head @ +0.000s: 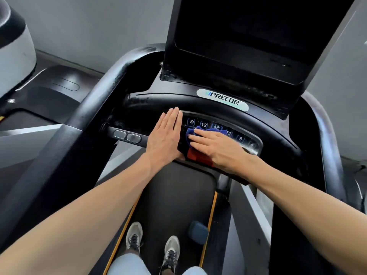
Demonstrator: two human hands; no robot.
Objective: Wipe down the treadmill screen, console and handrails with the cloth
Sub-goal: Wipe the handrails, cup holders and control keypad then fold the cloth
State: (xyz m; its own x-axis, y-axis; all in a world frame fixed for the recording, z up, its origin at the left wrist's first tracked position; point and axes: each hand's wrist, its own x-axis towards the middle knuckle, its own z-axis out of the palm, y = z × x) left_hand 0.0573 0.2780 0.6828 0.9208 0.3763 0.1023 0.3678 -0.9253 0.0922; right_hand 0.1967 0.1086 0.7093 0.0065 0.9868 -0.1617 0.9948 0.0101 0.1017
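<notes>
hands: 2, left hand [165, 135] & right hand [217, 148]
cloth [191, 133]: 1
screen [244, 36]: 1
shoes: 2, left shoe [134, 236] & right shoe [171, 250]
oval grip sensors: 2, near sensor [119, 134] & far sensor [133, 138]

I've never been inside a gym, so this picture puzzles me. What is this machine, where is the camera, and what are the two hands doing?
The camera sits on the person's head, looking down past their arms to their shoes on the belt. The machine is a treadmill: the dark screen rises at the top, and below it curves the console with numbered buttons. The right hand presses a blue cloth flat onto those buttons, wiping them. The left hand lies flat on the console beside it, holding nothing. The black bar at left is a handrail.
</notes>
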